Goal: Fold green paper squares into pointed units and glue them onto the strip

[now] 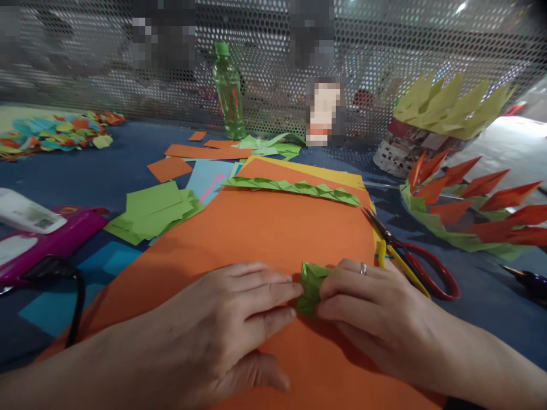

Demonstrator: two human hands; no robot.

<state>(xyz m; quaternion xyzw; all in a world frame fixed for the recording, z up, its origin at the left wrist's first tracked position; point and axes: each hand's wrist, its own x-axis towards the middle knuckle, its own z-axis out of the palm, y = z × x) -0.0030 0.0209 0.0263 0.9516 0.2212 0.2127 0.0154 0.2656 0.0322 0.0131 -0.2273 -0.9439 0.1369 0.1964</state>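
A small folded green paper piece lies on a large orange sheet in front of me. My left hand lies flat on the sheet, its fingers stretched out and the fingertips pressing the green piece from the left. My right hand, a ring on one finger, has its fingers pressed together on the piece's right side. Further back on the orange sheet lies a long strip of joined green folded pieces.
Red-handled scissors lie right of the sheet. Green paper squares are stacked at left, beside a pink case. A green bottle stands by the mesh wall. At right sit an orange-and-green paper crown and a yellow one.
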